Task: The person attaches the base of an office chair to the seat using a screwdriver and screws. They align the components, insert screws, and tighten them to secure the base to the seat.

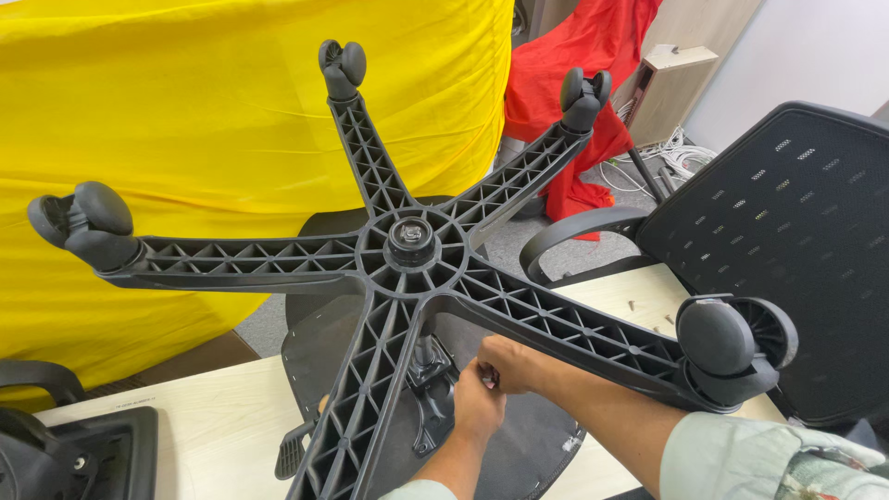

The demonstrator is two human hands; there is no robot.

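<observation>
1. Five-star chair base (412, 243), black, upturned, castors (732, 338) at arm ends.
2. Under base hub: seat underside (519, 444) with metal mechanism plate (431, 389).
3. Left hand (477, 407) and right hand (509, 363) below hub, touching each other at mechanism, fingers curled.
4. Right of base: mesh backrest (787, 250).
5. Behind base: yellow cloth (185, 111), red cloth (574, 56).

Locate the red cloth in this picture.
In the head view, the red cloth hangs at the top, right of centre, between the yellow cloth and a wooden panel, behind a caster.
</observation>
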